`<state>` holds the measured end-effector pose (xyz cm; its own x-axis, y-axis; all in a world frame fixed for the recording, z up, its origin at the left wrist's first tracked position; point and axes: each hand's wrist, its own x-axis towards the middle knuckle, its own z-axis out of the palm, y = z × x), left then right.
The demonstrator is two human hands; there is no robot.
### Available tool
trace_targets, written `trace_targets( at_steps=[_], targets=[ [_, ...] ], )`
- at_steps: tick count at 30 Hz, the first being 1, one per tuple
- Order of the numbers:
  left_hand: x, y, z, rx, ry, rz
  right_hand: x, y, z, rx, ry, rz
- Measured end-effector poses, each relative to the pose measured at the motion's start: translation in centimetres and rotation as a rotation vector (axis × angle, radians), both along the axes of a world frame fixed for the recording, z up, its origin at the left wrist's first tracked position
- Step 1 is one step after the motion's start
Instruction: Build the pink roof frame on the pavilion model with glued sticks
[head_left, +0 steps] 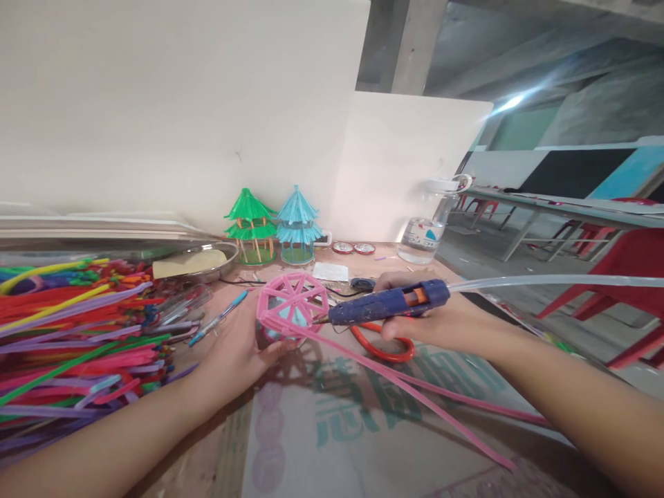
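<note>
My left hand (236,349) grips a pink straw-built dome frame (292,303) with a light blue part inside it, holding it just above the table. Long pink straws (415,401) trail from the frame toward the lower right. My right hand (440,321) is closed around a blue hot glue gun (386,306), whose nozzle touches the right edge of the pink frame. A clear glue stick (555,281) sticks out of the gun's back toward the right.
A big pile of coloured straws (77,332) fills the left. Green (250,228) and blue (297,227) straw pavilions stand by the wall. Orange scissors (381,346) lie under the gun. A metal tray (207,266), a blue pen (218,318), a plastic bottle (430,225) and red chairs (622,277) are around.
</note>
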<state>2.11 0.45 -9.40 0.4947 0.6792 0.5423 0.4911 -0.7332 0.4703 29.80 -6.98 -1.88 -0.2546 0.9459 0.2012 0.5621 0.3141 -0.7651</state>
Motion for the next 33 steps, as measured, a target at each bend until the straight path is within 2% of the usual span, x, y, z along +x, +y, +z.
trace_targets(
  at_steps=[6,13,16,25,33],
  targets=[
    [-0.02,0.0,-0.06,0.021,-0.008,0.001,-0.71,-0.4,0.36,0.015,0.002,0.028],
    [-0.03,-0.08,0.01,0.015,0.008,0.012,-0.38,-0.16,-0.12,-0.031,0.029,0.037],
    [0.03,-0.13,0.16,0.016,0.004,0.005,-0.3,-0.11,-0.12,-0.027,0.019,0.004],
    [0.03,-0.12,0.27,-0.003,0.016,-0.02,0.17,0.29,-0.2,0.021,0.037,0.056],
    [-0.11,0.04,-0.01,0.003,0.015,-0.02,0.24,0.19,-0.18,-0.077,-0.001,0.057]
  ],
)
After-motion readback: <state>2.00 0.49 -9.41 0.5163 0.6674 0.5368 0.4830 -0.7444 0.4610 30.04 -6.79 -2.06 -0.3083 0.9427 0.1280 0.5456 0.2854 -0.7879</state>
